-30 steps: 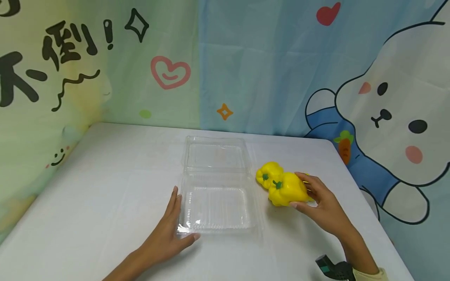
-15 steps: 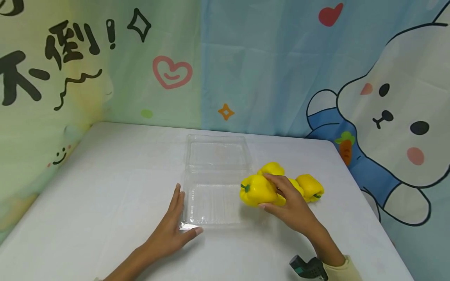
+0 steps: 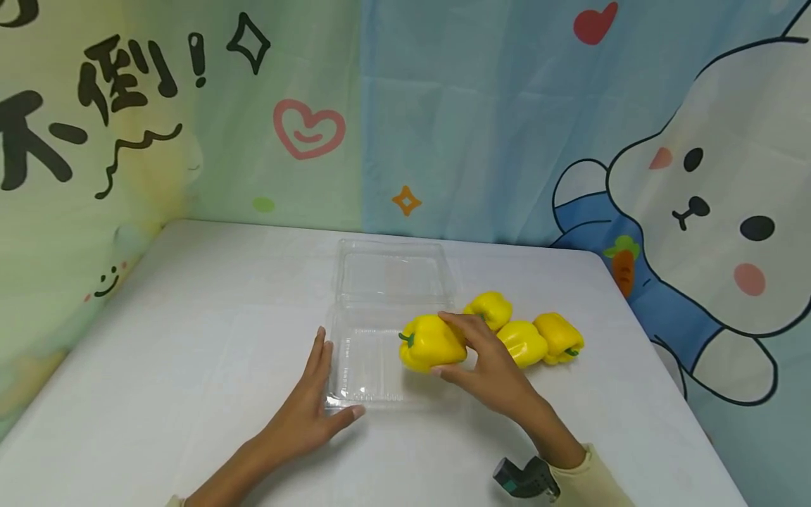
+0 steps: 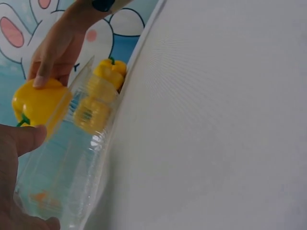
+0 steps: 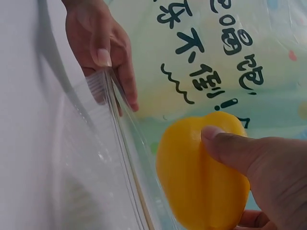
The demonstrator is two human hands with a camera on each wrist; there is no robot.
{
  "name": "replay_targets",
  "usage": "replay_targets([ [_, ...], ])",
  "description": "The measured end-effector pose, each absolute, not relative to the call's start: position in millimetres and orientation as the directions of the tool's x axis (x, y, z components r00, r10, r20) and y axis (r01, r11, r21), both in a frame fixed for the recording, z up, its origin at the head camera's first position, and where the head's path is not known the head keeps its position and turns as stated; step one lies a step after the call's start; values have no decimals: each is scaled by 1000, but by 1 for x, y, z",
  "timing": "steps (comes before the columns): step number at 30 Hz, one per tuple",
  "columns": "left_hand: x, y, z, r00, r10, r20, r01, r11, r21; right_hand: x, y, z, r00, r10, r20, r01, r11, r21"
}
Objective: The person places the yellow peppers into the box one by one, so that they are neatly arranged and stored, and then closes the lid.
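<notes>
In the head view a clear plastic clamshell box lies with its lid folded back toward the wall. My left hand rests against its near left corner, fingers extended and thumb along the front edge. In the right wrist view that thumb touches the rim of the box. My right hand pinches a yellow bell pepper between thumb and fingers, over the right part of the base. Its green stem points left. The left wrist view shows this pepper above the box wall.
Three more yellow bell peppers sit right of the box: a rear one, a middle one and a right one. They stand on a white table. A printed curtain hangs behind it.
My right hand has carried the pepper leftward from the group to over the box base, uncovering the peppers behind it. The left hand has stayed at the box corner.
</notes>
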State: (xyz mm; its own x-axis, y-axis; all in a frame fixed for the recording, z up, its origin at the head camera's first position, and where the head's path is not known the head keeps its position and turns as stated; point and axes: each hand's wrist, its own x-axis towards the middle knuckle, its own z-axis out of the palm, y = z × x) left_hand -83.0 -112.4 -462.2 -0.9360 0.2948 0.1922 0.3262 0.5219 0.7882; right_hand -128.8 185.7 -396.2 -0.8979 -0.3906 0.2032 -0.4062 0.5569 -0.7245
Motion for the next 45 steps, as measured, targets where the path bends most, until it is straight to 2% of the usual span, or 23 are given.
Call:
replay_targets([
  [7,-87,-112,-461,-937,297,183,321,527,787,-130,163,-400,-907,-382,179,-388,587,-711],
  [13,-91,-110,-460,-936,312,163,314,531,787,-131,148,-403,-920,-376,112,-338,615,-712],
  [30,-103,-108,-462,-936,313,163,314,529,788,-141,121,-415,-879,-470,84,-382,587,-714],
  [45,-102,-107,-465,-928,320,192,340,511,790,-144,107,-423,-847,-532,-11,-356,582,-731],
])
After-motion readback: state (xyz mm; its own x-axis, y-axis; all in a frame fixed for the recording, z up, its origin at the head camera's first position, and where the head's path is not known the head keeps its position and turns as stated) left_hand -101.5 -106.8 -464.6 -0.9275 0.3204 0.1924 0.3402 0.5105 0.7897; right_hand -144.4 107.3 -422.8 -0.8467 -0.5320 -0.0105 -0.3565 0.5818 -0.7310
